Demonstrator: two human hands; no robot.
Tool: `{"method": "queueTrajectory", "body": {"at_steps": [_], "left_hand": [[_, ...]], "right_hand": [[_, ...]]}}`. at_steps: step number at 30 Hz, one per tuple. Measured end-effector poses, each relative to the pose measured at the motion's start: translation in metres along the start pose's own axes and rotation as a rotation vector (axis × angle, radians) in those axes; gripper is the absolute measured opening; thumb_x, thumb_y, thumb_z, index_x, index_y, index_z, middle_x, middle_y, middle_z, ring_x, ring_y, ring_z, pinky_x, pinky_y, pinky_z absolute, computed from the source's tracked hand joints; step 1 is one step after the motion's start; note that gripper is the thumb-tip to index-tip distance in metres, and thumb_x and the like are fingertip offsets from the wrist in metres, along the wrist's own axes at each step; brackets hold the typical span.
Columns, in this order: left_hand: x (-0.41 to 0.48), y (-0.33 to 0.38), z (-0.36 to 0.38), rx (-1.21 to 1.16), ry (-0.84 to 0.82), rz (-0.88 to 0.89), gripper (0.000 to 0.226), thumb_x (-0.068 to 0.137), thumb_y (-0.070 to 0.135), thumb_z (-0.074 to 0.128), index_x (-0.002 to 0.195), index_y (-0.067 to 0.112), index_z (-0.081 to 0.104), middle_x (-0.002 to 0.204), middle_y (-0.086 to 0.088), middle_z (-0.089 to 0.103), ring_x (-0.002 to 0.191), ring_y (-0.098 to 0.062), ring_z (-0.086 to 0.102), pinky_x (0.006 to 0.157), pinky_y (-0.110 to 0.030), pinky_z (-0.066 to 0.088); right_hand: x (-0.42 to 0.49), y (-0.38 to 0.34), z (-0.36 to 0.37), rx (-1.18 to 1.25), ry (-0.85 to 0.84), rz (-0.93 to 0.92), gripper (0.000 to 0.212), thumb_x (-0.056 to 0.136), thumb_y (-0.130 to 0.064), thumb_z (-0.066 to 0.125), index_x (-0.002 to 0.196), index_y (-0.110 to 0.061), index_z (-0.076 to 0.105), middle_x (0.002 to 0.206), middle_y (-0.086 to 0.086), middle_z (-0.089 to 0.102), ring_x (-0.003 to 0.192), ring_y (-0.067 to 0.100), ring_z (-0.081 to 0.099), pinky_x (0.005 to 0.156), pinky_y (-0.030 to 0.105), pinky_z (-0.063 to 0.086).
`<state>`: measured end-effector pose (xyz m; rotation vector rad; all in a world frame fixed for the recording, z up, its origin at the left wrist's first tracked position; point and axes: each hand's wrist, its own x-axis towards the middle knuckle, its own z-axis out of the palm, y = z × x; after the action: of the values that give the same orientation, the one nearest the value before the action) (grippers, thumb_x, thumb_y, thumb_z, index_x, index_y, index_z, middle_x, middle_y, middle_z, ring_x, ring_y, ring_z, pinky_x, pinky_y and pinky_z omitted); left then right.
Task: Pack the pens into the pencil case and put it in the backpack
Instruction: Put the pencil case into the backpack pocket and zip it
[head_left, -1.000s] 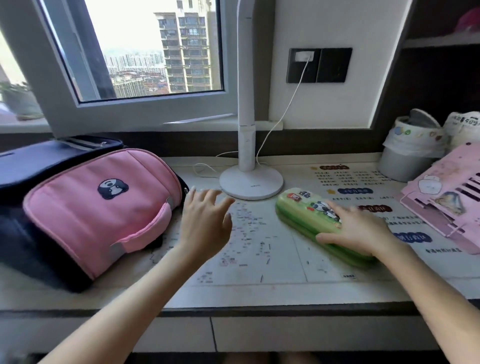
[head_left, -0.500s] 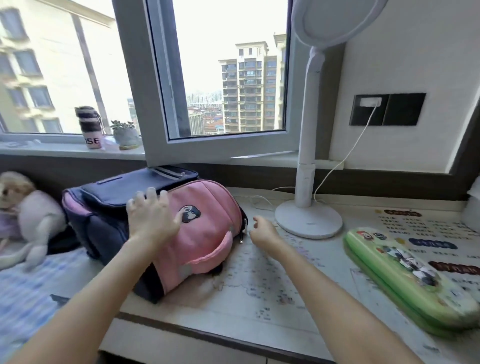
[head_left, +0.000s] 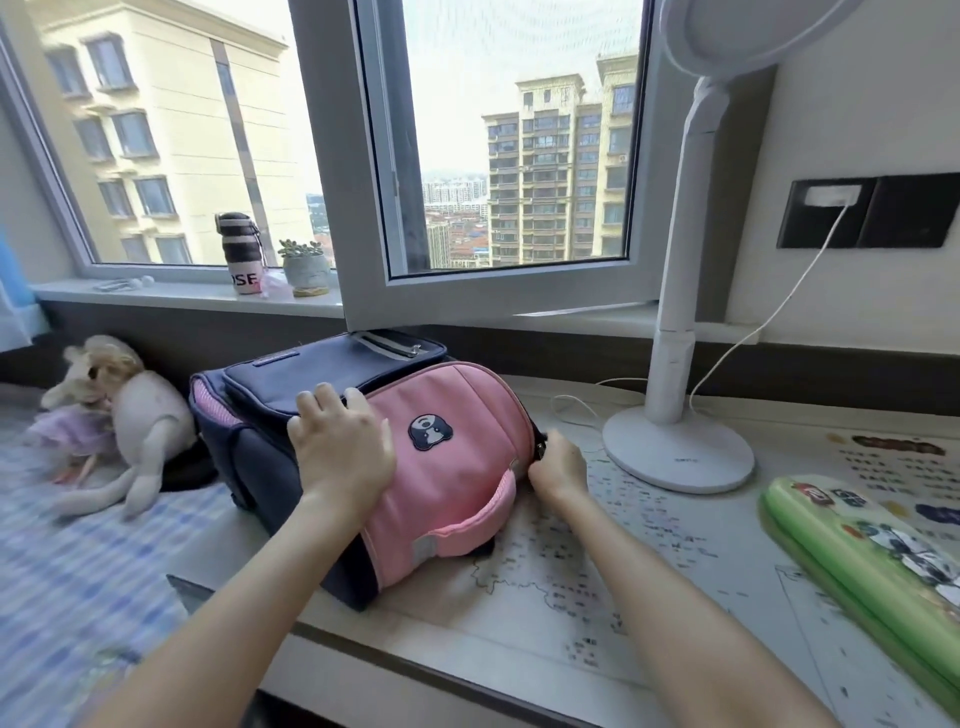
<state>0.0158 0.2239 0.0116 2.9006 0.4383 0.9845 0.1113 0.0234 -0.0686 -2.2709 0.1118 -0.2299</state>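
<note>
Pink and navy backpack is lying on its back on the counter, and both hands are on it. Left hand is palm down on top, fingers spread, fingertips reaching over the seam where the pink front panel meets the navy part. It's pressing on the bag, not grabbing anything. Right hand is tucked against the bag's right side with the fingers bunched up, pinching a small dark zip pull at the edge of the pink panel. From where I'm standing I can't tell if the zip has opened at all.

Green pencil case with panda stickers on it is lying closed on the counter, well off to the right of the right hand, nobody touching it. Between that hand and the case, a bit further back, sits the round white base of a desk lamp, with a white cable running up to a black wall socket.

Off to the left of the left hand there's a bed with a blue checked sheet and a doll slumped against a plush toy. Beyond the hands, up on the windowsill, there's a striped bottle just beside a little potted succulent.
</note>
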Motion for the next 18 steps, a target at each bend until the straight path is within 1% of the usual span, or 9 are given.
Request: {"method": "queueTrajectory", "body": {"at_steps": [3,4,6,8,9,11,12,15,18], "left_hand": [[-0.005,0.0,-0.005,-0.027,0.003,0.01,0.035,0.078,0.025,0.059,0.096,-0.005,0.054,0.103,-0.028,0.049,0.099,-0.04,0.042,0.08,-0.048,0.039],[-0.008,-0.001,-0.007,-0.047,0.008,0.017,0.035,0.077,0.025,0.06,0.096,-0.004,0.055,0.102,-0.027,0.05,0.099,-0.04,0.042,0.081,-0.049,0.039],[-0.017,-0.001,-0.012,-0.111,0.037,0.05,0.036,0.074,0.025,0.064,0.097,-0.002,0.058,0.099,-0.024,0.051,0.096,-0.039,0.042,0.082,-0.048,0.039],[-0.028,0.002,-0.016,-0.192,0.084,0.119,0.038,0.07,0.023,0.069,0.099,0.0,0.06,0.094,-0.021,0.052,0.092,-0.038,0.044,0.083,-0.047,0.04],[-0.034,0.006,-0.018,-0.228,0.1,0.162,0.04,0.068,0.022,0.071,0.101,0.001,0.061,0.092,-0.02,0.052,0.091,-0.037,0.044,0.084,-0.047,0.041],[-0.043,0.019,-0.021,-0.287,0.105,0.25,0.045,0.067,0.022,0.073,0.106,0.002,0.061,0.092,-0.017,0.053,0.09,-0.036,0.046,0.086,-0.046,0.041],[-0.044,0.027,-0.022,-0.311,0.097,0.291,0.047,0.067,0.022,0.073,0.108,0.003,0.061,0.093,-0.017,0.054,0.092,-0.036,0.047,0.088,-0.045,0.041],[-0.044,0.046,-0.023,-0.356,0.054,0.401,0.048,0.07,0.022,0.072,0.113,0.003,0.061,0.096,-0.016,0.056,0.094,-0.036,0.048,0.09,-0.043,0.039],[-0.043,0.052,-0.02,-0.405,0.015,0.487,0.046,0.071,0.025,0.065,0.112,0.002,0.062,0.095,-0.014,0.057,0.091,-0.035,0.05,0.088,-0.043,0.043]], "right_hand": [[-0.007,0.001,-0.021,0.056,-0.012,0.035,0.038,0.078,0.001,0.049,0.115,0.001,0.056,0.115,0.021,0.062,0.107,0.035,0.057,0.088,0.037,0.045],[-0.012,0.004,-0.032,0.086,-0.038,0.067,0.039,0.078,0.002,0.048,0.116,0.002,0.057,0.112,0.022,0.064,0.103,0.033,0.059,0.087,0.037,0.046],[-0.027,0.014,-0.058,0.139,-0.119,0.12,0.036,0.074,0.008,0.043,0.105,0.006,0.063,0.084,0.021,0.067,0.074,0.029,0.062,0.068,0.033,0.048],[-0.049,0.031,-0.09,0.137,-0.221,0.159,0.036,0.071,0.014,0.045,0.096,0.001,0.066,0.062,0.014,0.061,0.053,0.021,0.052,0.047,0.023,0.04],[-0.061,0.041,-0.106,0.139,-0.26,0.175,0.036,0.07,0.015,0.047,0.093,-0.004,0.067,0.055,0.01,0.058,0.047,0.017,0.048,0.042,0.02,0.033],[-0.086,0.058,-0.138,0.169,-0.286,0.205,0.037,0.069,0.015,0.05,0.087,-0.011,0.067,0.046,0.006,0.053,0.037,0.011,0.042,0.037,0.018,0.027],[-0.096,0.064,-0.151,0.18,-0.278,0.209,0.037,0.068,0.013,0.05,0.089,-0.013,0.065,0.046,0.005,0.052,0.035,0.01,0.04,0.036,0.018,0.026],[-0.118,0.076,-0.175,0.257,-0.241,0.202,0.039,0.069,0.011,0.051,0.1,-0.012,0.057,0.051,0.008,0.051,0.037,0.01,0.035,0.036,0.019,0.026],[-0.131,0.084,-0.191,0.422,-0.194,0.227,0.033,0.075,0.014,0.05,0.1,-0.007,0.051,0.05,0.011,0.054,0.033,0.01,0.034,0.035,0.02,0.025]]}}
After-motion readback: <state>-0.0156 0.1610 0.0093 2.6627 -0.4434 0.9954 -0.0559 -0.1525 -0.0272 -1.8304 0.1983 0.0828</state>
